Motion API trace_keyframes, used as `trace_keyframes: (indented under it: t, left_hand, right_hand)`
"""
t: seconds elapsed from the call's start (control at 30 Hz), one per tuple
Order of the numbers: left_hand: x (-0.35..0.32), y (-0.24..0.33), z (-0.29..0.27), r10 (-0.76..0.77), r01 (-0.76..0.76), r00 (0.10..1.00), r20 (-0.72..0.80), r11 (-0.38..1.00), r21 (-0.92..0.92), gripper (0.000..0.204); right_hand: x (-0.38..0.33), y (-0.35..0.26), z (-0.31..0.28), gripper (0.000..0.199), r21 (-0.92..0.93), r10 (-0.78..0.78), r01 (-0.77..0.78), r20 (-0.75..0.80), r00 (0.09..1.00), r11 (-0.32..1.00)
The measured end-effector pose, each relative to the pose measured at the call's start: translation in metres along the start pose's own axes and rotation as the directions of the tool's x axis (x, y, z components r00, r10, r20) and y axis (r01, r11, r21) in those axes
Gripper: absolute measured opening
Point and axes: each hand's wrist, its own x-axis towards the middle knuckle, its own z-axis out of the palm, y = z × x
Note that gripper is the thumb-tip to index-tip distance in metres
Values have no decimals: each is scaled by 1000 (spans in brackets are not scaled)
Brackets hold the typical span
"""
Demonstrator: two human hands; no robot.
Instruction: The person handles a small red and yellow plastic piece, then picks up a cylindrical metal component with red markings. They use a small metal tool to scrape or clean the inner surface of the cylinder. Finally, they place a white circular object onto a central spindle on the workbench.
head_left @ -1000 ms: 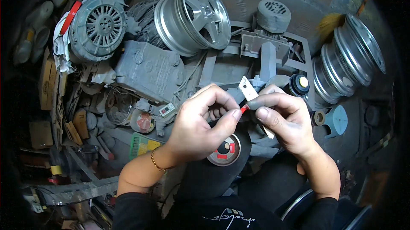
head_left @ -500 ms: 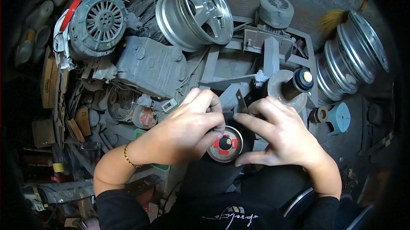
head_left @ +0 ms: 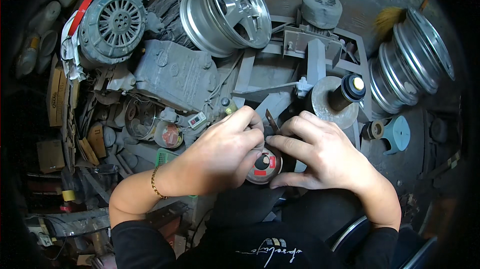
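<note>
Over my lap is a small round roll or disc with a red and white label and a dark centre hole. My left hand is closed at its upper left side, the fingers curled and the thumb pressed in; what they pinch is hidden. My right hand is at its right side, with the thumb along the near rim and the index finger reaching the far rim. A thin dark metal strip, blade-like, sticks up from the curled fingers of my right hand.
Beyond the hands, a metal frame carries a motor and a spindle with a black cap. Alloy wheel rims stand at the back and right. A dusty gearbox and a blue stool flank the work.
My left hand has shifted slightly right, covering more of the roll or disc. The metal strip has moved a little left and leans over. A small yellowish bottle-like thing now shows beyond my left hand.
</note>
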Motion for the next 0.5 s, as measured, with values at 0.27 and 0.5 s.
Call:
trace_keyframes:
  t: [0.27, 0.5]
  left_hand:
    - [-1, 2, 3, 2, -2, 1000, -24, 999, 33, 12]
    - [-1, 5, 4, -6, 7, 999, -31, 1000, 28, 12]
  right_hand:
    - [0, 0, -1, 64, 46, 18, -18, 4, 1000, 999]
    - [0, 1, -1, 58, 27, 6, -6, 11, 1000, 1000]
